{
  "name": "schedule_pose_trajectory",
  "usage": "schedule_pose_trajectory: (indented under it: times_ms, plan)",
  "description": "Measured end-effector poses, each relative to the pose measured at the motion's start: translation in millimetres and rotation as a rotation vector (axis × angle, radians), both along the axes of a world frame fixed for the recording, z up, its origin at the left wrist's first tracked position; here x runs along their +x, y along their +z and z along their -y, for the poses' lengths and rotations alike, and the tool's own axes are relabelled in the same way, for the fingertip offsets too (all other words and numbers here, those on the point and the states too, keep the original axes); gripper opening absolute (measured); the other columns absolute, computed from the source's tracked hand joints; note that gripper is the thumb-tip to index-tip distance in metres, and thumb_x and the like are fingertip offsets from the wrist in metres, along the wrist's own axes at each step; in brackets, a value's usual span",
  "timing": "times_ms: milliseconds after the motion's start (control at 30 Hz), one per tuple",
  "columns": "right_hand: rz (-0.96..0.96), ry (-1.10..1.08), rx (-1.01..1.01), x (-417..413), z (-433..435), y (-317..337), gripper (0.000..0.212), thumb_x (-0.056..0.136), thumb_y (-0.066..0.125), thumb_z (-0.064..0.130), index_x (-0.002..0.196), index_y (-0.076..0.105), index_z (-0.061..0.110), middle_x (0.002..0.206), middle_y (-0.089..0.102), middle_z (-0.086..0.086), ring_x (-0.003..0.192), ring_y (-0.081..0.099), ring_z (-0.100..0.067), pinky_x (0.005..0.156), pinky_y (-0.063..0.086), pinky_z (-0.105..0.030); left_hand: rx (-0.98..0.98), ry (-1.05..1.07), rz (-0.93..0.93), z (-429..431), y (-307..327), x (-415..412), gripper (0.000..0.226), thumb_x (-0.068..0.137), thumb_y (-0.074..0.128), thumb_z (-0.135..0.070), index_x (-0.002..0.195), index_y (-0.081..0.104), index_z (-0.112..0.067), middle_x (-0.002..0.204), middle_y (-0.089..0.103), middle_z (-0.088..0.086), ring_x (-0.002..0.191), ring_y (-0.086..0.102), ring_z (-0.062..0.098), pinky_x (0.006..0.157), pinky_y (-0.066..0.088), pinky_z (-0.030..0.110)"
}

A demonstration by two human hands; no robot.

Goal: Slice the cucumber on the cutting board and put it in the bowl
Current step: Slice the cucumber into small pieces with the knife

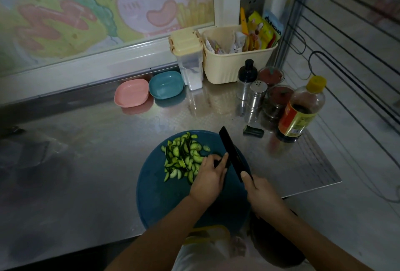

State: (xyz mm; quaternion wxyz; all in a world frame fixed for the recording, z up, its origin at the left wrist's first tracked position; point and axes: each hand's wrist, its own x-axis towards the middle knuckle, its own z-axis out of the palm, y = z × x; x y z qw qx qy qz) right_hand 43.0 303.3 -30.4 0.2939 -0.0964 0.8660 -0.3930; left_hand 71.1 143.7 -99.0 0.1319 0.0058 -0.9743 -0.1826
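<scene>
From the head camera, the cucumber slices [184, 159] lie heaped on the far left part of the round blue cutting board [151, 197]. They look thin, light and wet, so they will likely slip and scatter. I would scoop them up between a cupped palm and the flat of the blade rather than pinch them. The right hand [263, 198] grips the handle of the black knife [231, 153], thumb on its spine, blade angled away. The left hand [208, 175] arches beside the blade, fingers curled down. Whether it pins a last stub I cannot tell. A pink bowl [132, 93] and a teal bowl [165, 84] wait well apart at the back.
</scene>
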Motion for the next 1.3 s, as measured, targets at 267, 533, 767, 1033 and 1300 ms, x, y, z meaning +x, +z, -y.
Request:
schedule_pose_trajectory:
  times_ms: [267, 533, 767, 1033, 1300]
  plan:
    - [-0.080, 0.027, 0.086, -2, 8, -12, 0.043, 0.101, 0.028, 0.039, 0.084, 0.053, 0.009, 0.070, 0.055, -0.003, 0.069, 0.056, -0.018, 0.063, 0.039, -0.030, 0.001, -0.003, -0.014, 0, 3, 0, 0.045, 0.093, 0.035, -0.023, 0.130, 0.053, -0.006, 0.095, 0.056, 0.010, 0.088, 0.043, 0.016, 0.076, 0.044, 0.025]
    - [0.013, -0.010, 0.015, -2, 2, -3, 0.042, 0.100, 0.029, 0.041, 0.070, 0.045, 0.016, 0.060, 0.045, 0.001, 0.055, 0.044, -0.012, 0.058, 0.034, -0.030, 0.010, -0.009, -0.004, -1, 4, 0, 0.045, 0.093, 0.035, -0.023, 0.131, 0.052, -0.006, 0.094, 0.055, 0.010, 0.087, 0.045, 0.018, 0.073, 0.047, 0.029]
    - [0.013, -0.050, -0.029, 1, 0, -1, 0.043, 0.100, 0.030, 0.043, 0.068, 0.045, 0.017, 0.058, 0.045, 0.000, 0.055, 0.045, -0.014, 0.063, 0.037, -0.031, -0.022, 0.001, 0.005, 0, 4, 1, 0.044, 0.094, 0.035, -0.024, 0.130, 0.053, -0.006, 0.093, 0.056, 0.010, 0.087, 0.044, 0.019, 0.073, 0.047, 0.030]
    - [0.058, -0.084, -0.109, 5, -2, -3, 0.046, 0.099, 0.031, 0.042, 0.065, 0.043, 0.015, 0.050, 0.039, 0.003, 0.043, 0.038, -0.008, 0.050, 0.029, -0.027, -0.011, 0.005, 0.010, 0, 3, 0, 0.044, 0.093, 0.035, -0.023, 0.130, 0.053, -0.006, 0.093, 0.056, 0.012, 0.088, 0.045, 0.020, 0.073, 0.050, 0.030]
    - [-0.038, -0.039, -0.025, 5, 0, -4, 0.045, 0.100, 0.029, 0.042, 0.066, 0.045, 0.016, 0.060, 0.048, -0.002, 0.060, 0.048, -0.019, 0.066, 0.039, -0.034, -0.011, 0.003, -0.001, 0, 3, 0, 0.043, 0.093, 0.036, -0.022, 0.128, 0.054, -0.004, 0.093, 0.056, 0.012, 0.087, 0.050, 0.022, 0.074, 0.050, 0.030]
